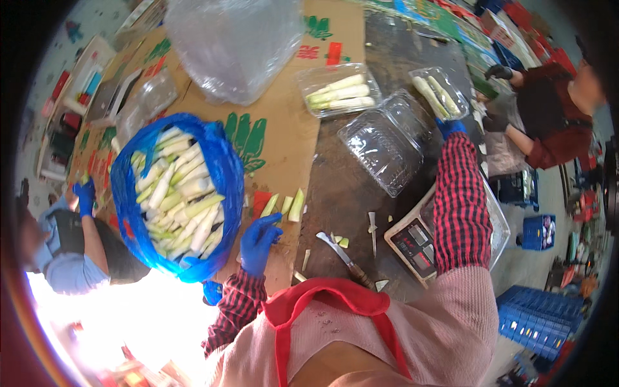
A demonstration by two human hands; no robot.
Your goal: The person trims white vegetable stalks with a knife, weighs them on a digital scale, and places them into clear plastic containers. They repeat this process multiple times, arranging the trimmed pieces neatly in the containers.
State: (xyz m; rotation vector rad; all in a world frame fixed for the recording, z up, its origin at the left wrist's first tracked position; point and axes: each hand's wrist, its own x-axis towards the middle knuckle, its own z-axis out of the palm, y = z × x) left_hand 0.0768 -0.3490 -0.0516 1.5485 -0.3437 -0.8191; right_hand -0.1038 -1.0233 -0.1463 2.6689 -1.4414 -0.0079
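Note:
My left hand [260,244], in a blue glove, hovers with fingers apart beside cut pale-green stem pieces [296,205] on the cardboard. My right hand [450,126], gloved in blue, is at the near end of a clear plastic tray [439,93] holding pale peeled stems; its fingertips are partly hidden, so a grip cannot be confirmed. Another clear tray [338,90] with several stems lies to the left. Between them and nearer me is an open clear clamshell container [387,142]. A blue plastic bag [237,169] full of peeled stems stands left of my left hand.
A knife [346,256] with a wooden handle lies near my apron, by vegetable scraps [342,242]. A digital scale [411,242] sits under my right forearm. A large clear plastic bag [237,48] lies at the back. Co-workers [551,111] stand at the right and left.

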